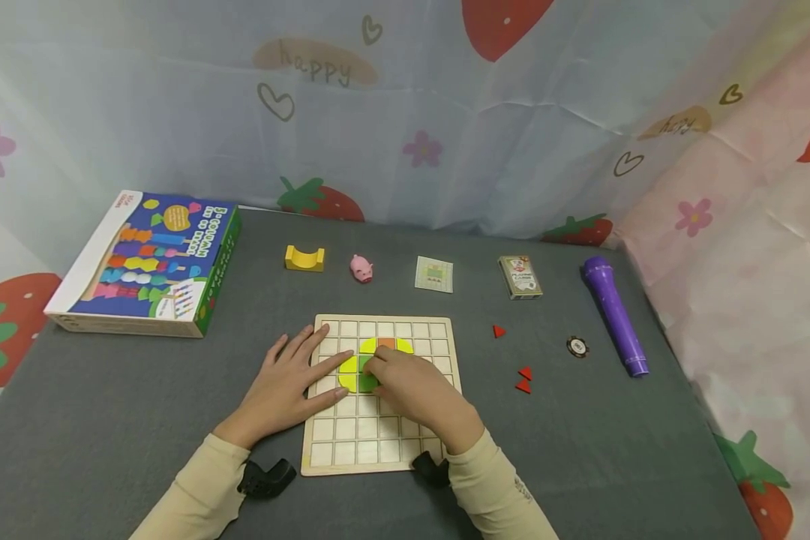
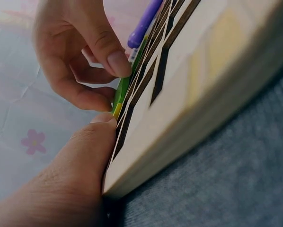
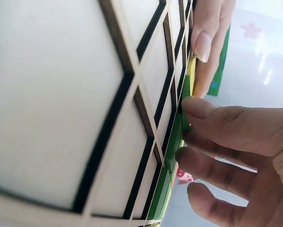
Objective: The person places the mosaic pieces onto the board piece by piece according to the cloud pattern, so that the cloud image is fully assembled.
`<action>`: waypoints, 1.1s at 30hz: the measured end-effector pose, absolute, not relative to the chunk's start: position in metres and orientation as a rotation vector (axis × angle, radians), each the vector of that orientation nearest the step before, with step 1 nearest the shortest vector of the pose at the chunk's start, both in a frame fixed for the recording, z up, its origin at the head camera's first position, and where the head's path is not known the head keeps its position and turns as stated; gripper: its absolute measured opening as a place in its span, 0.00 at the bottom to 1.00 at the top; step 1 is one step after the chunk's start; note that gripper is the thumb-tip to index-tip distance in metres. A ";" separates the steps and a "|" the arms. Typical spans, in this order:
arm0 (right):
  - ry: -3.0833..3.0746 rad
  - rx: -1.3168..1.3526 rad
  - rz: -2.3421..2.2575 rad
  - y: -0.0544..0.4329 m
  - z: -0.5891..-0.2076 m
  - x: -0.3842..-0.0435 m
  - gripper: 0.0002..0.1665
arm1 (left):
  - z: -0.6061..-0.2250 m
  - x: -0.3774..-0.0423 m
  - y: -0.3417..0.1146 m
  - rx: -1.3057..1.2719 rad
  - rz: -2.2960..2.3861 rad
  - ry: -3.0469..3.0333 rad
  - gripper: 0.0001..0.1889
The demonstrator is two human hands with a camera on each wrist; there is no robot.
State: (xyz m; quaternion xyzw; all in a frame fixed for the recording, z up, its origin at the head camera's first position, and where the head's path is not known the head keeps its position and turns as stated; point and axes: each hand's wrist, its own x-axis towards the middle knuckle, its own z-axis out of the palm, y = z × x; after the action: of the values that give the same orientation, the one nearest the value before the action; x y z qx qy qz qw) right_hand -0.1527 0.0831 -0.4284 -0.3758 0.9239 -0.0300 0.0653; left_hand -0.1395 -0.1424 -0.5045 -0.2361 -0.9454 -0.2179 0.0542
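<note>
A wooden grid board [image 1: 322, 452] lies flat on the dark table, with yellow tiles [image 1: 346, 383], green tiles [image 1: 367, 384] and an orange tile [image 1: 386, 343] set in its upper middle squares. My left hand [image 1: 280, 386] rests over the board's left side, fingers spread, with index fingertip and thumb at the yellow tiles. Over the middle of the board, my right hand [image 1: 418, 386] pinches a green tile [image 3: 186, 90] between thumb and fingers, low over the grid. The back of this hand hides some squares in the head view.
Red triangle pieces [image 1: 524, 386], a poker chip [image 1: 577, 346] and a purple flashlight [image 1: 616, 315] lie to the right. Behind the board are a yellow block [image 1: 304, 259], a pink pig [image 1: 361, 268], a pattern card [image 1: 434, 274] and a card box [image 1: 520, 277]. A game box [image 1: 155, 262] sits back left.
</note>
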 end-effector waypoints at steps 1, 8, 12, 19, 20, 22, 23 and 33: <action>2.787 -1.133 -0.088 0.083 -0.428 -0.153 0.16 | -0.504 -0.140 -0.142 -0.718 -0.656 -2.870 0.31; 2.798 -1.146 -0.073 0.083 -0.426 -0.151 0.16 | -0.504 -0.140 -0.142 -0.726 -0.657 -2.853 0.33; 2.810 -1.162 -0.054 0.083 -0.427 -0.151 0.17 | -0.505 -0.141 -0.143 -0.718 -0.682 -2.866 0.36; 2.800 -1.125 -0.063 0.081 -0.427 -0.152 0.16 | -0.507 -0.141 -0.143 -0.678 -0.704 -2.894 0.40; 2.796 -1.118 -0.064 0.081 -0.426 -0.151 0.16 | -0.506 -0.141 -0.143 -0.673 -0.708 -2.896 0.40; 2.792 -1.100 -0.069 0.081 -0.425 -0.151 0.17 | -0.507 -0.140 -0.143 -0.665 -0.721 -2.898 0.41; 2.790 -1.088 -0.074 0.082 -0.424 -0.151 0.17 | -0.506 -0.140 -0.143 -0.661 -0.727 -2.899 0.41; 2.881 -0.992 -0.305 0.129 -0.409 -0.160 0.15 | -0.503 -0.139 -0.143 -0.662 -0.753 -2.927 0.40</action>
State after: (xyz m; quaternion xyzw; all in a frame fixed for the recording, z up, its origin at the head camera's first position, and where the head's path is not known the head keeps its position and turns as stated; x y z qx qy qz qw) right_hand -0.1599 0.1286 -0.4093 -0.3236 0.9401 -0.0995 0.0396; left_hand -0.1394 -0.1433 -0.5034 -0.2138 -0.9457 -0.2435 0.0238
